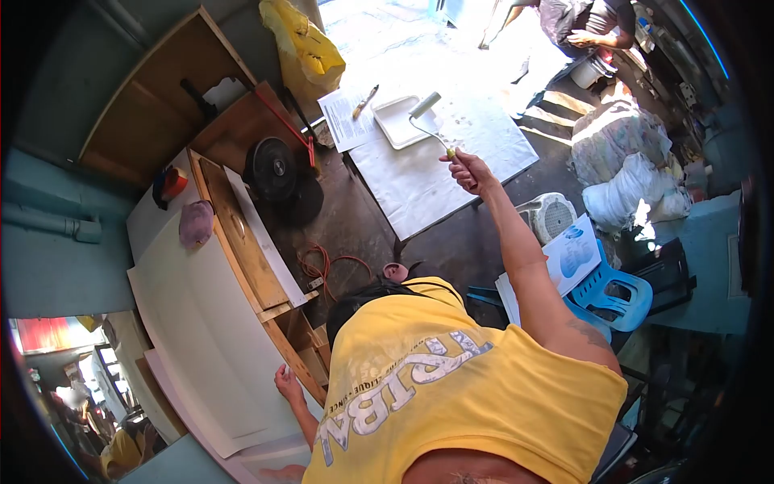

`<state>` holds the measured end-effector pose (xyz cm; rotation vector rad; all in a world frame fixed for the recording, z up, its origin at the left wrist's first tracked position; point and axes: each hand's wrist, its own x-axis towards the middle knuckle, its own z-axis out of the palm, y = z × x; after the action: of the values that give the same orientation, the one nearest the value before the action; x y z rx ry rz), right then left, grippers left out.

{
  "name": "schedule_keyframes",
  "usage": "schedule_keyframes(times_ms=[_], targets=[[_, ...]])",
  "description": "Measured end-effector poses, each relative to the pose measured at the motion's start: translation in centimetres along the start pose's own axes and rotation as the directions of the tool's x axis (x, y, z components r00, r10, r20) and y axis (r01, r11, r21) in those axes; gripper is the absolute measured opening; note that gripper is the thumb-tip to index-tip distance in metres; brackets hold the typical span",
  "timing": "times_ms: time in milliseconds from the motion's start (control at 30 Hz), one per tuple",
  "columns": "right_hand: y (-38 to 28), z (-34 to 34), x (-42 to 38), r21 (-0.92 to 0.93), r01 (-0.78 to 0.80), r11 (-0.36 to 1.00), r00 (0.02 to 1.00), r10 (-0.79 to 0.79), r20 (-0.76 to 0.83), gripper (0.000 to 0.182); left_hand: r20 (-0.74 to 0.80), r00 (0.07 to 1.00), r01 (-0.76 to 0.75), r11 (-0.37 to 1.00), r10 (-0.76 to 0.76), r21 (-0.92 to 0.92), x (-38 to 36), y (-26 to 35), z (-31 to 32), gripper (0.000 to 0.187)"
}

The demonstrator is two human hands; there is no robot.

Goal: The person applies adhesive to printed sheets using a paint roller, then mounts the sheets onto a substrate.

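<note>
My right hand (469, 172) is wrapped around the handle of a paint roller (425, 105). The roller's pale sleeve lies over the edge of a white paint tray (390, 133), which stands on a table covered with a white sheet (451, 181). To the left of the tray are a paintbrush (365, 102) and a printed paper (343, 121). My left hand (289, 384) hangs low by my side, fingers loosely bent and apart, with nothing seen in it. It is nearest to the wooden edge of a large white panel (210, 339).
A black round fan (271, 168) and an orange cord (326, 262) are on the floor at left. Beside my right arm is a blue plastic chair (613, 294) with papers on it. Stuffed bags (625, 194) lie further right. Another person (584, 28) sits at the upper right.
</note>
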<state>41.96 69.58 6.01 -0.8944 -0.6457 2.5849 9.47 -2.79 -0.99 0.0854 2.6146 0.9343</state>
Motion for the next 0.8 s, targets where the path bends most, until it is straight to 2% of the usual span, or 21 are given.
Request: schedule_keyframes(times_ms=[133,233,267,333,433,467,567,667,800], targets=[[1.5,0.8,0.7,0.032,-0.004,0.999,0.998,0.006,-0.062,0.049,0.027,0.993,-0.116,0.993,0.115,0.009,-0.2,0.2,-0.1,0.033],[2.3,-1.1,2.0,0.062,-0.039,0.997,0.995,0.033,0.092,0.045,0.08,0.986,-0.141,0.988,0.146,-0.069,0.8,-1.5,0.7,0.032],[2.6,0.0,1.8,0.076,-0.042,0.996,0.999,0.039,0.031,0.043,0.077,0.987,-0.133,0.988,0.139,-0.083,0.9,-1.1,0.7,0.031],[3.1,0.5,2.0,0.033,-0.001,0.999,1.0,0.0,0.026,0.042,0.079,0.993,-0.087,0.995,0.083,0.04,0.1,0.4,0.3,0.03],[3.7,1.9,1.8,-0.035,0.029,0.999,0.998,-0.031,-0.063,0.038,0.068,0.997,-0.037,0.999,0.037,0.0,-0.2,1.4,0.4,0.03],[4.3,2.4,1.9,-0.114,0.018,0.993,0.994,-0.03,-0.102,0.037,0.06,0.993,-0.104,0.994,0.102,0.033,-0.1,1.5,0.2,0.029],[4.6,1.9,2.4,-0.286,0.043,0.957,0.984,-0.09,-0.152,0.034,0.05,0.997,-0.063,0.998,0.062,0.028,0.0,2.2,0.3,0.026],[4.6,1.8,2.6,-0.303,0.037,0.952,0.983,-0.089,-0.162,0.038,0.008,0.983,-0.183,0.98,0.183,0.08,-0.1,2.1,0.5,0.025],[4.9,1.9,2.6,-0.274,0.033,0.961,0.983,-0.081,-0.166,0.041,-0.029,0.989,-0.145,0.985,0.148,0.096,0.0,2.0,0.8,0.025]])
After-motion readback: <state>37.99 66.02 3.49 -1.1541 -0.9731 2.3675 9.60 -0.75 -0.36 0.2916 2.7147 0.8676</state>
